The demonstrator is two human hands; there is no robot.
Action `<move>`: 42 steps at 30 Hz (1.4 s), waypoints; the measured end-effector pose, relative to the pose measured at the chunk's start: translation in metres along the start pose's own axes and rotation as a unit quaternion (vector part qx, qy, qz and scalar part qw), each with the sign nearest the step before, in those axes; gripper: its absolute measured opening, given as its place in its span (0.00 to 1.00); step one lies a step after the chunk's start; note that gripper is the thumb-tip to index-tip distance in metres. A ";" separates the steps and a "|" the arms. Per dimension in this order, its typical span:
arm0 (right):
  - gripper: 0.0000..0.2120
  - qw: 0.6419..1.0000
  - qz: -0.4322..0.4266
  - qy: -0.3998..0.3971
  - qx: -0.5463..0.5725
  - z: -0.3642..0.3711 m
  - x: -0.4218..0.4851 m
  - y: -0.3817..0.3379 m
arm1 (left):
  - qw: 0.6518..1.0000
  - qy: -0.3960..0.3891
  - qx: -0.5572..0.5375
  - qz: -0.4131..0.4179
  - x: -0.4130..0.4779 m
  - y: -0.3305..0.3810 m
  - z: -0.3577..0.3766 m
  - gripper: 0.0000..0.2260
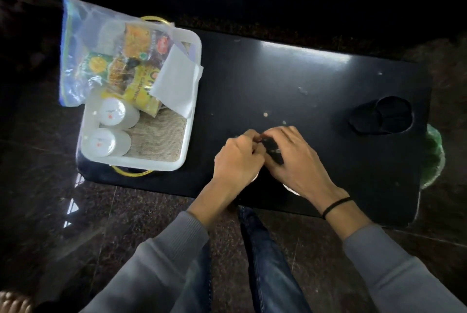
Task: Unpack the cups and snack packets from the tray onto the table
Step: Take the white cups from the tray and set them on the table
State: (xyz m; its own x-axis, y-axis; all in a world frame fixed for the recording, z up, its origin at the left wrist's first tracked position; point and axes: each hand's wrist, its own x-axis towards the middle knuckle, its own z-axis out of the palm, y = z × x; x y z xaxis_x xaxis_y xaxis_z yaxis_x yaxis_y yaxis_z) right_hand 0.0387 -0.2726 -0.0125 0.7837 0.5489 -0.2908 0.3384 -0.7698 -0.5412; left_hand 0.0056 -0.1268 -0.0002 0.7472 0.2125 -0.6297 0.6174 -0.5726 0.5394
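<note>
A white tray [177,161] with gold handles sits on the left end of the black table [290,80]. In it lie two stacks of white cups [112,111] [101,142] on their sides, a clear zip bag of snack packets [101,47], a yellow packet [144,92] and a white napkin [177,82]. My left hand [235,161] and my right hand [290,158] meet at the table's near middle, both closed around a small dark object [271,147]. What that object is I cannot tell.
A recessed cup holder [381,115] with black rings sits at the table's right end. Something green [433,158] shows beyond the right edge. Small crumbs dot the tabletop. My jeans-clad leg [265,262] is under the near edge, above a dark polished floor.
</note>
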 end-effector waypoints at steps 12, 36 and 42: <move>0.14 0.993 -0.099 -0.055 0.036 0.055 0.116 -0.132 | 0.976 0.193 0.092 -0.032 0.020 -0.114 -0.121 0.14; 0.26 0.975 -0.035 -0.176 0.128 0.108 0.187 -0.200 | 0.952 0.229 0.202 -0.005 0.044 -0.193 -0.192 0.33; 0.24 0.959 0.000 -0.147 0.244 0.081 0.169 -0.186 | 0.948 0.289 0.131 0.016 0.027 -0.163 -0.199 0.35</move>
State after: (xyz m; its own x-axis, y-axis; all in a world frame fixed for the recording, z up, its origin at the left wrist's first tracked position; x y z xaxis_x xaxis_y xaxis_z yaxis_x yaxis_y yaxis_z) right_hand 0.0656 -0.0105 -0.0253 0.5785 0.6720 -0.4622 -0.0015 -0.5658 -0.8245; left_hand -0.0261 0.1298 0.0064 0.8217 0.5464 -0.1619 0.5657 -0.7475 0.3482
